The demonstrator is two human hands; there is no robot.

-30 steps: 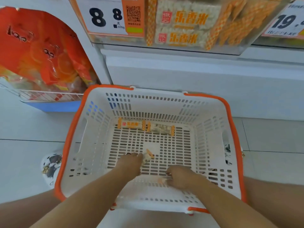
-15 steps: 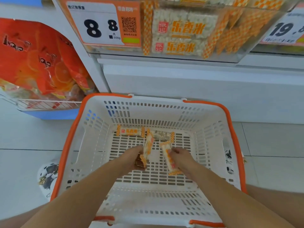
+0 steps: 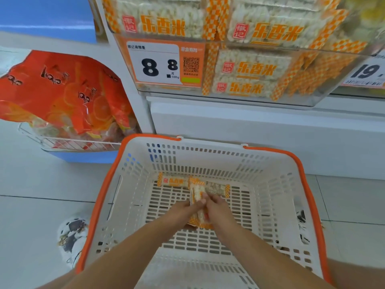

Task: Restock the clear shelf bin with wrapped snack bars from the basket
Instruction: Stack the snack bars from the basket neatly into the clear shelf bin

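- Head view: you are pressing your left hand point(image 3: 183, 209) and right hand point(image 3: 216, 207) together over the basket point(image 3: 270, 184), each curled around bars point(image 3: 198, 197) that were held apart half a second ago.
- You are now holding those bars as one bundle, upright, just above the basket floor.
- Two more bars point(image 3: 173, 181) are lying against the far wall.
- The bin point(image 3: 302, 97) is sitting above, well apart; lifting comes next.
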